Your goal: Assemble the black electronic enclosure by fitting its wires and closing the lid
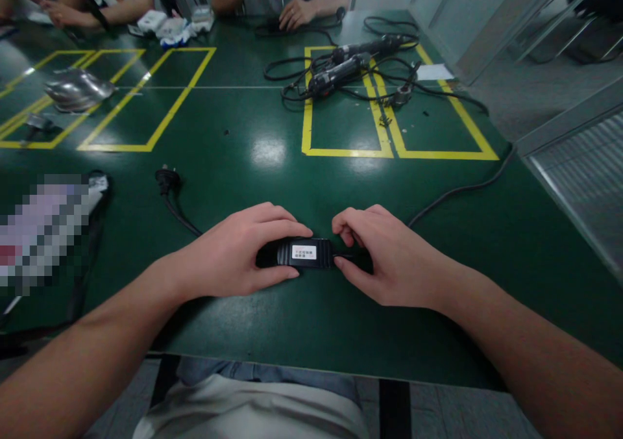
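A small black box-shaped power adapter with ridged ends and a white printed label lies on the green table in front of me. My left hand grips it from the left, thumb along its near side and fingers along its far side. From its right end a black cable runs into my right hand, whose curled fingers and thumb close around it; the palm side is hidden. Beyond my left wrist, a black plug sits on a cord that passes under my left hand.
Black corded tools and tangled cables lie across yellow tape outlines at the back right. A shiny metal object stands at the back left. A pixelated item with a strap lies at left. People sit along the far side.
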Tool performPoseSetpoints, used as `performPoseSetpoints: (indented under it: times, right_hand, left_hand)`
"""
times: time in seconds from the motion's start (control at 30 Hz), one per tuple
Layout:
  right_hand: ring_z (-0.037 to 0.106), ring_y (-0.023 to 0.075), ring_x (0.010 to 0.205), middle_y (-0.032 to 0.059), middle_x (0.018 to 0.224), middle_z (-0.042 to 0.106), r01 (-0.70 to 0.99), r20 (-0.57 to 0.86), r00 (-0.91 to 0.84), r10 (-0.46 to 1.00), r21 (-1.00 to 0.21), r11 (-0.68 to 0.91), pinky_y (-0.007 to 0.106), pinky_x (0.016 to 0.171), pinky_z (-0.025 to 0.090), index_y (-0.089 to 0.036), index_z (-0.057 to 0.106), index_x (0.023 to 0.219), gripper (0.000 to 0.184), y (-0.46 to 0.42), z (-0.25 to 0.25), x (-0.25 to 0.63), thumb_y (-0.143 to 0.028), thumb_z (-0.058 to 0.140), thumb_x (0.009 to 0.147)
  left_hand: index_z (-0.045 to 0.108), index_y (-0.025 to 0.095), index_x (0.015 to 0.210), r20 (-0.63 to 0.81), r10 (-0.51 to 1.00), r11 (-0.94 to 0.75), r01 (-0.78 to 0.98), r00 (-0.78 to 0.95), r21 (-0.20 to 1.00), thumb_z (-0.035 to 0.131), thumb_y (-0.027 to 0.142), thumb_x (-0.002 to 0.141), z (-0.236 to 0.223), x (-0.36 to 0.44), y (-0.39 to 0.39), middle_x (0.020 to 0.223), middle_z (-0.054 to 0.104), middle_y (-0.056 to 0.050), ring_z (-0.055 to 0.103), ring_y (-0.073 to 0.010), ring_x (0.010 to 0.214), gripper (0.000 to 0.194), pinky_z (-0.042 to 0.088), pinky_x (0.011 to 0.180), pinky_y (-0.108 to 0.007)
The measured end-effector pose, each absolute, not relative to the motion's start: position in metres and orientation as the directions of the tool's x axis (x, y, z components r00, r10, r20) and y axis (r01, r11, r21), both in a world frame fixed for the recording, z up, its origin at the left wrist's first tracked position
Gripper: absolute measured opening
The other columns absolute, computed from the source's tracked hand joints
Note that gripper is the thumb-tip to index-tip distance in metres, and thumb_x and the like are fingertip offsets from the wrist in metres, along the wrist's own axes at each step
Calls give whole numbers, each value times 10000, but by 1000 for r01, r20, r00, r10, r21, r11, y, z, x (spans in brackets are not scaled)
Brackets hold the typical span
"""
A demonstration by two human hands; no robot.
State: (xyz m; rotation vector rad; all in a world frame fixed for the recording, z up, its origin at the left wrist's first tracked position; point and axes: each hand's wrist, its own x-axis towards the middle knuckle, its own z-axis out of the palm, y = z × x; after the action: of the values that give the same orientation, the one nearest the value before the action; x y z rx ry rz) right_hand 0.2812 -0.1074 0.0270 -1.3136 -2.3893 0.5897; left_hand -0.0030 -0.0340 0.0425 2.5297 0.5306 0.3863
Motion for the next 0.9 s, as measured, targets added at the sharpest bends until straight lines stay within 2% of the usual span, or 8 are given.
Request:
performPoseSetpoints:
  times: [0.1, 0.23, 0.43, 0.57, 0.63, 0.73, 0.8, 0.9]
  right_hand:
    - [586, 216, 762, -2, 870, 609, 709, 103, -508, 855, -514, 483, 375, 796, 374, -243, 483, 1045, 214, -107, 27, 281, -215, 648, 912]
    - [593, 216, 770, 0, 875, 618, 705, 106, -507, 855, -519, 483, 372, 802, 377, -243, 485, 1051, 224, -108, 27, 281, -214, 656, 909]
    - [582, 213, 759, 1, 860, 622, 714, 105, -511, 853, -502, 489, 358, 777, 358, -255, 476, 990, 217, -109, 27, 281, -216, 674, 909]
    - [571, 205, 750, 6, 849, 626, 695, 136, -520, 843, -506, 510, 359, 774, 372, -244, 515, 988, 155, -110, 25, 279, -203, 647, 918]
    - [573, 204, 752, 16, 857, 643, 688, 126, -535, 835, -508, 518, 359, 769, 387, -236, 541, 996, 113, -111, 26, 278, -199, 630, 937]
    - [578, 200, 752, 25, 864, 670, 690, 111, -541, 833, -507, 516, 346, 743, 399, -230, 576, 1005, 80, -111, 28, 277, -186, 620, 954]
    - [585, 192, 747, 27, 868, 682, 688, 116, -539, 834, -511, 516, 335, 725, 405, -226, 592, 999, 65, -111, 28, 277, -176, 611, 963]
    - [595, 176, 724, 23, 870, 691, 679, 139, -533, 835, -519, 519, 318, 700, 414, -220, 611, 993, 48, -112, 27, 278, -175, 604, 977]
  left_hand:
    - [737, 203, 1351, 191, 434, -796, 274, 881, 540, 735, 316, 1043, 44, -2, -37, 1200, 791, -79, 746, -219, 1086, 329, 600, 979, -330]
    - [729, 196, 1371, 236, 504, -786, 328, 831, 524, 690, 358, 1069, 48, -2, -36, 1210, 793, -86, 747, -224, 1082, 345, 606, 977, -337]
    - [719, 168, 1401, 214, 660, -738, 568, 720, 364, 625, 369, 1072, 37, -2, -25, 1268, 802, -128, 712, -310, 1193, 396, 573, 1118, -511]
    - [751, 192, 1307, 213, 647, -749, 558, 732, 357, 618, 350, 1067, 38, -2, -24, 1349, 768, -134, 688, -312, 1244, 316, 557, 1132, -517]
    - [764, 188, 1194, 219, 615, -768, 513, 758, 384, 636, 362, 1055, 45, -3, -27, 1302, 756, -135, 697, -294, 1180, 257, 570, 1073, -470]
    - [733, 204, 1021, 89, 556, -756, 458, 827, 468, 674, 340, 1013, 56, -6, -31, 1043, 755, -67, 711, -225, 934, 148, 560, 837, -342]
    - [701, 213, 966, 6, 529, -736, 456, 848, 501, 666, 281, 996, 60, -7, -34, 943, 745, -33, 686, -191, 807, 82, 503, 719, -302]
    - [684, 218, 950, -56, 528, -712, 478, 847, 514, 629, 235, 1012, 60, -6, -37, 904, 751, -18, 666, -174, 741, 84, 457, 667, -286]
